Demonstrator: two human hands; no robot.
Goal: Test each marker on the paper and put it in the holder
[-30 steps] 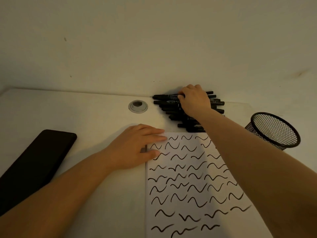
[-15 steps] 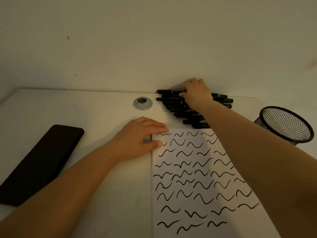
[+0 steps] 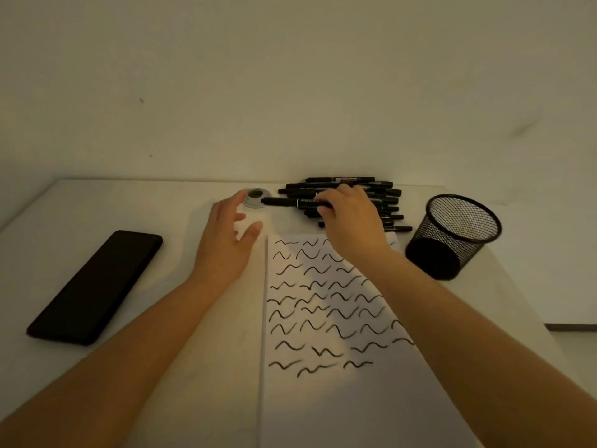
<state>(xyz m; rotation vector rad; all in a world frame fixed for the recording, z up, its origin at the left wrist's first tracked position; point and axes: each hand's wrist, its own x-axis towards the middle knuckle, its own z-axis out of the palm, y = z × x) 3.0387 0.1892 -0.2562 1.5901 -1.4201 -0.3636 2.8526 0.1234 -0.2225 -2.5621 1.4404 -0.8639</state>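
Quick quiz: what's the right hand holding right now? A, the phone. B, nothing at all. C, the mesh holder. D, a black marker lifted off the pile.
D: the right hand has its fingers curled round a black marker that points left, away from the pile; the mesh holder and phone lie untouched.
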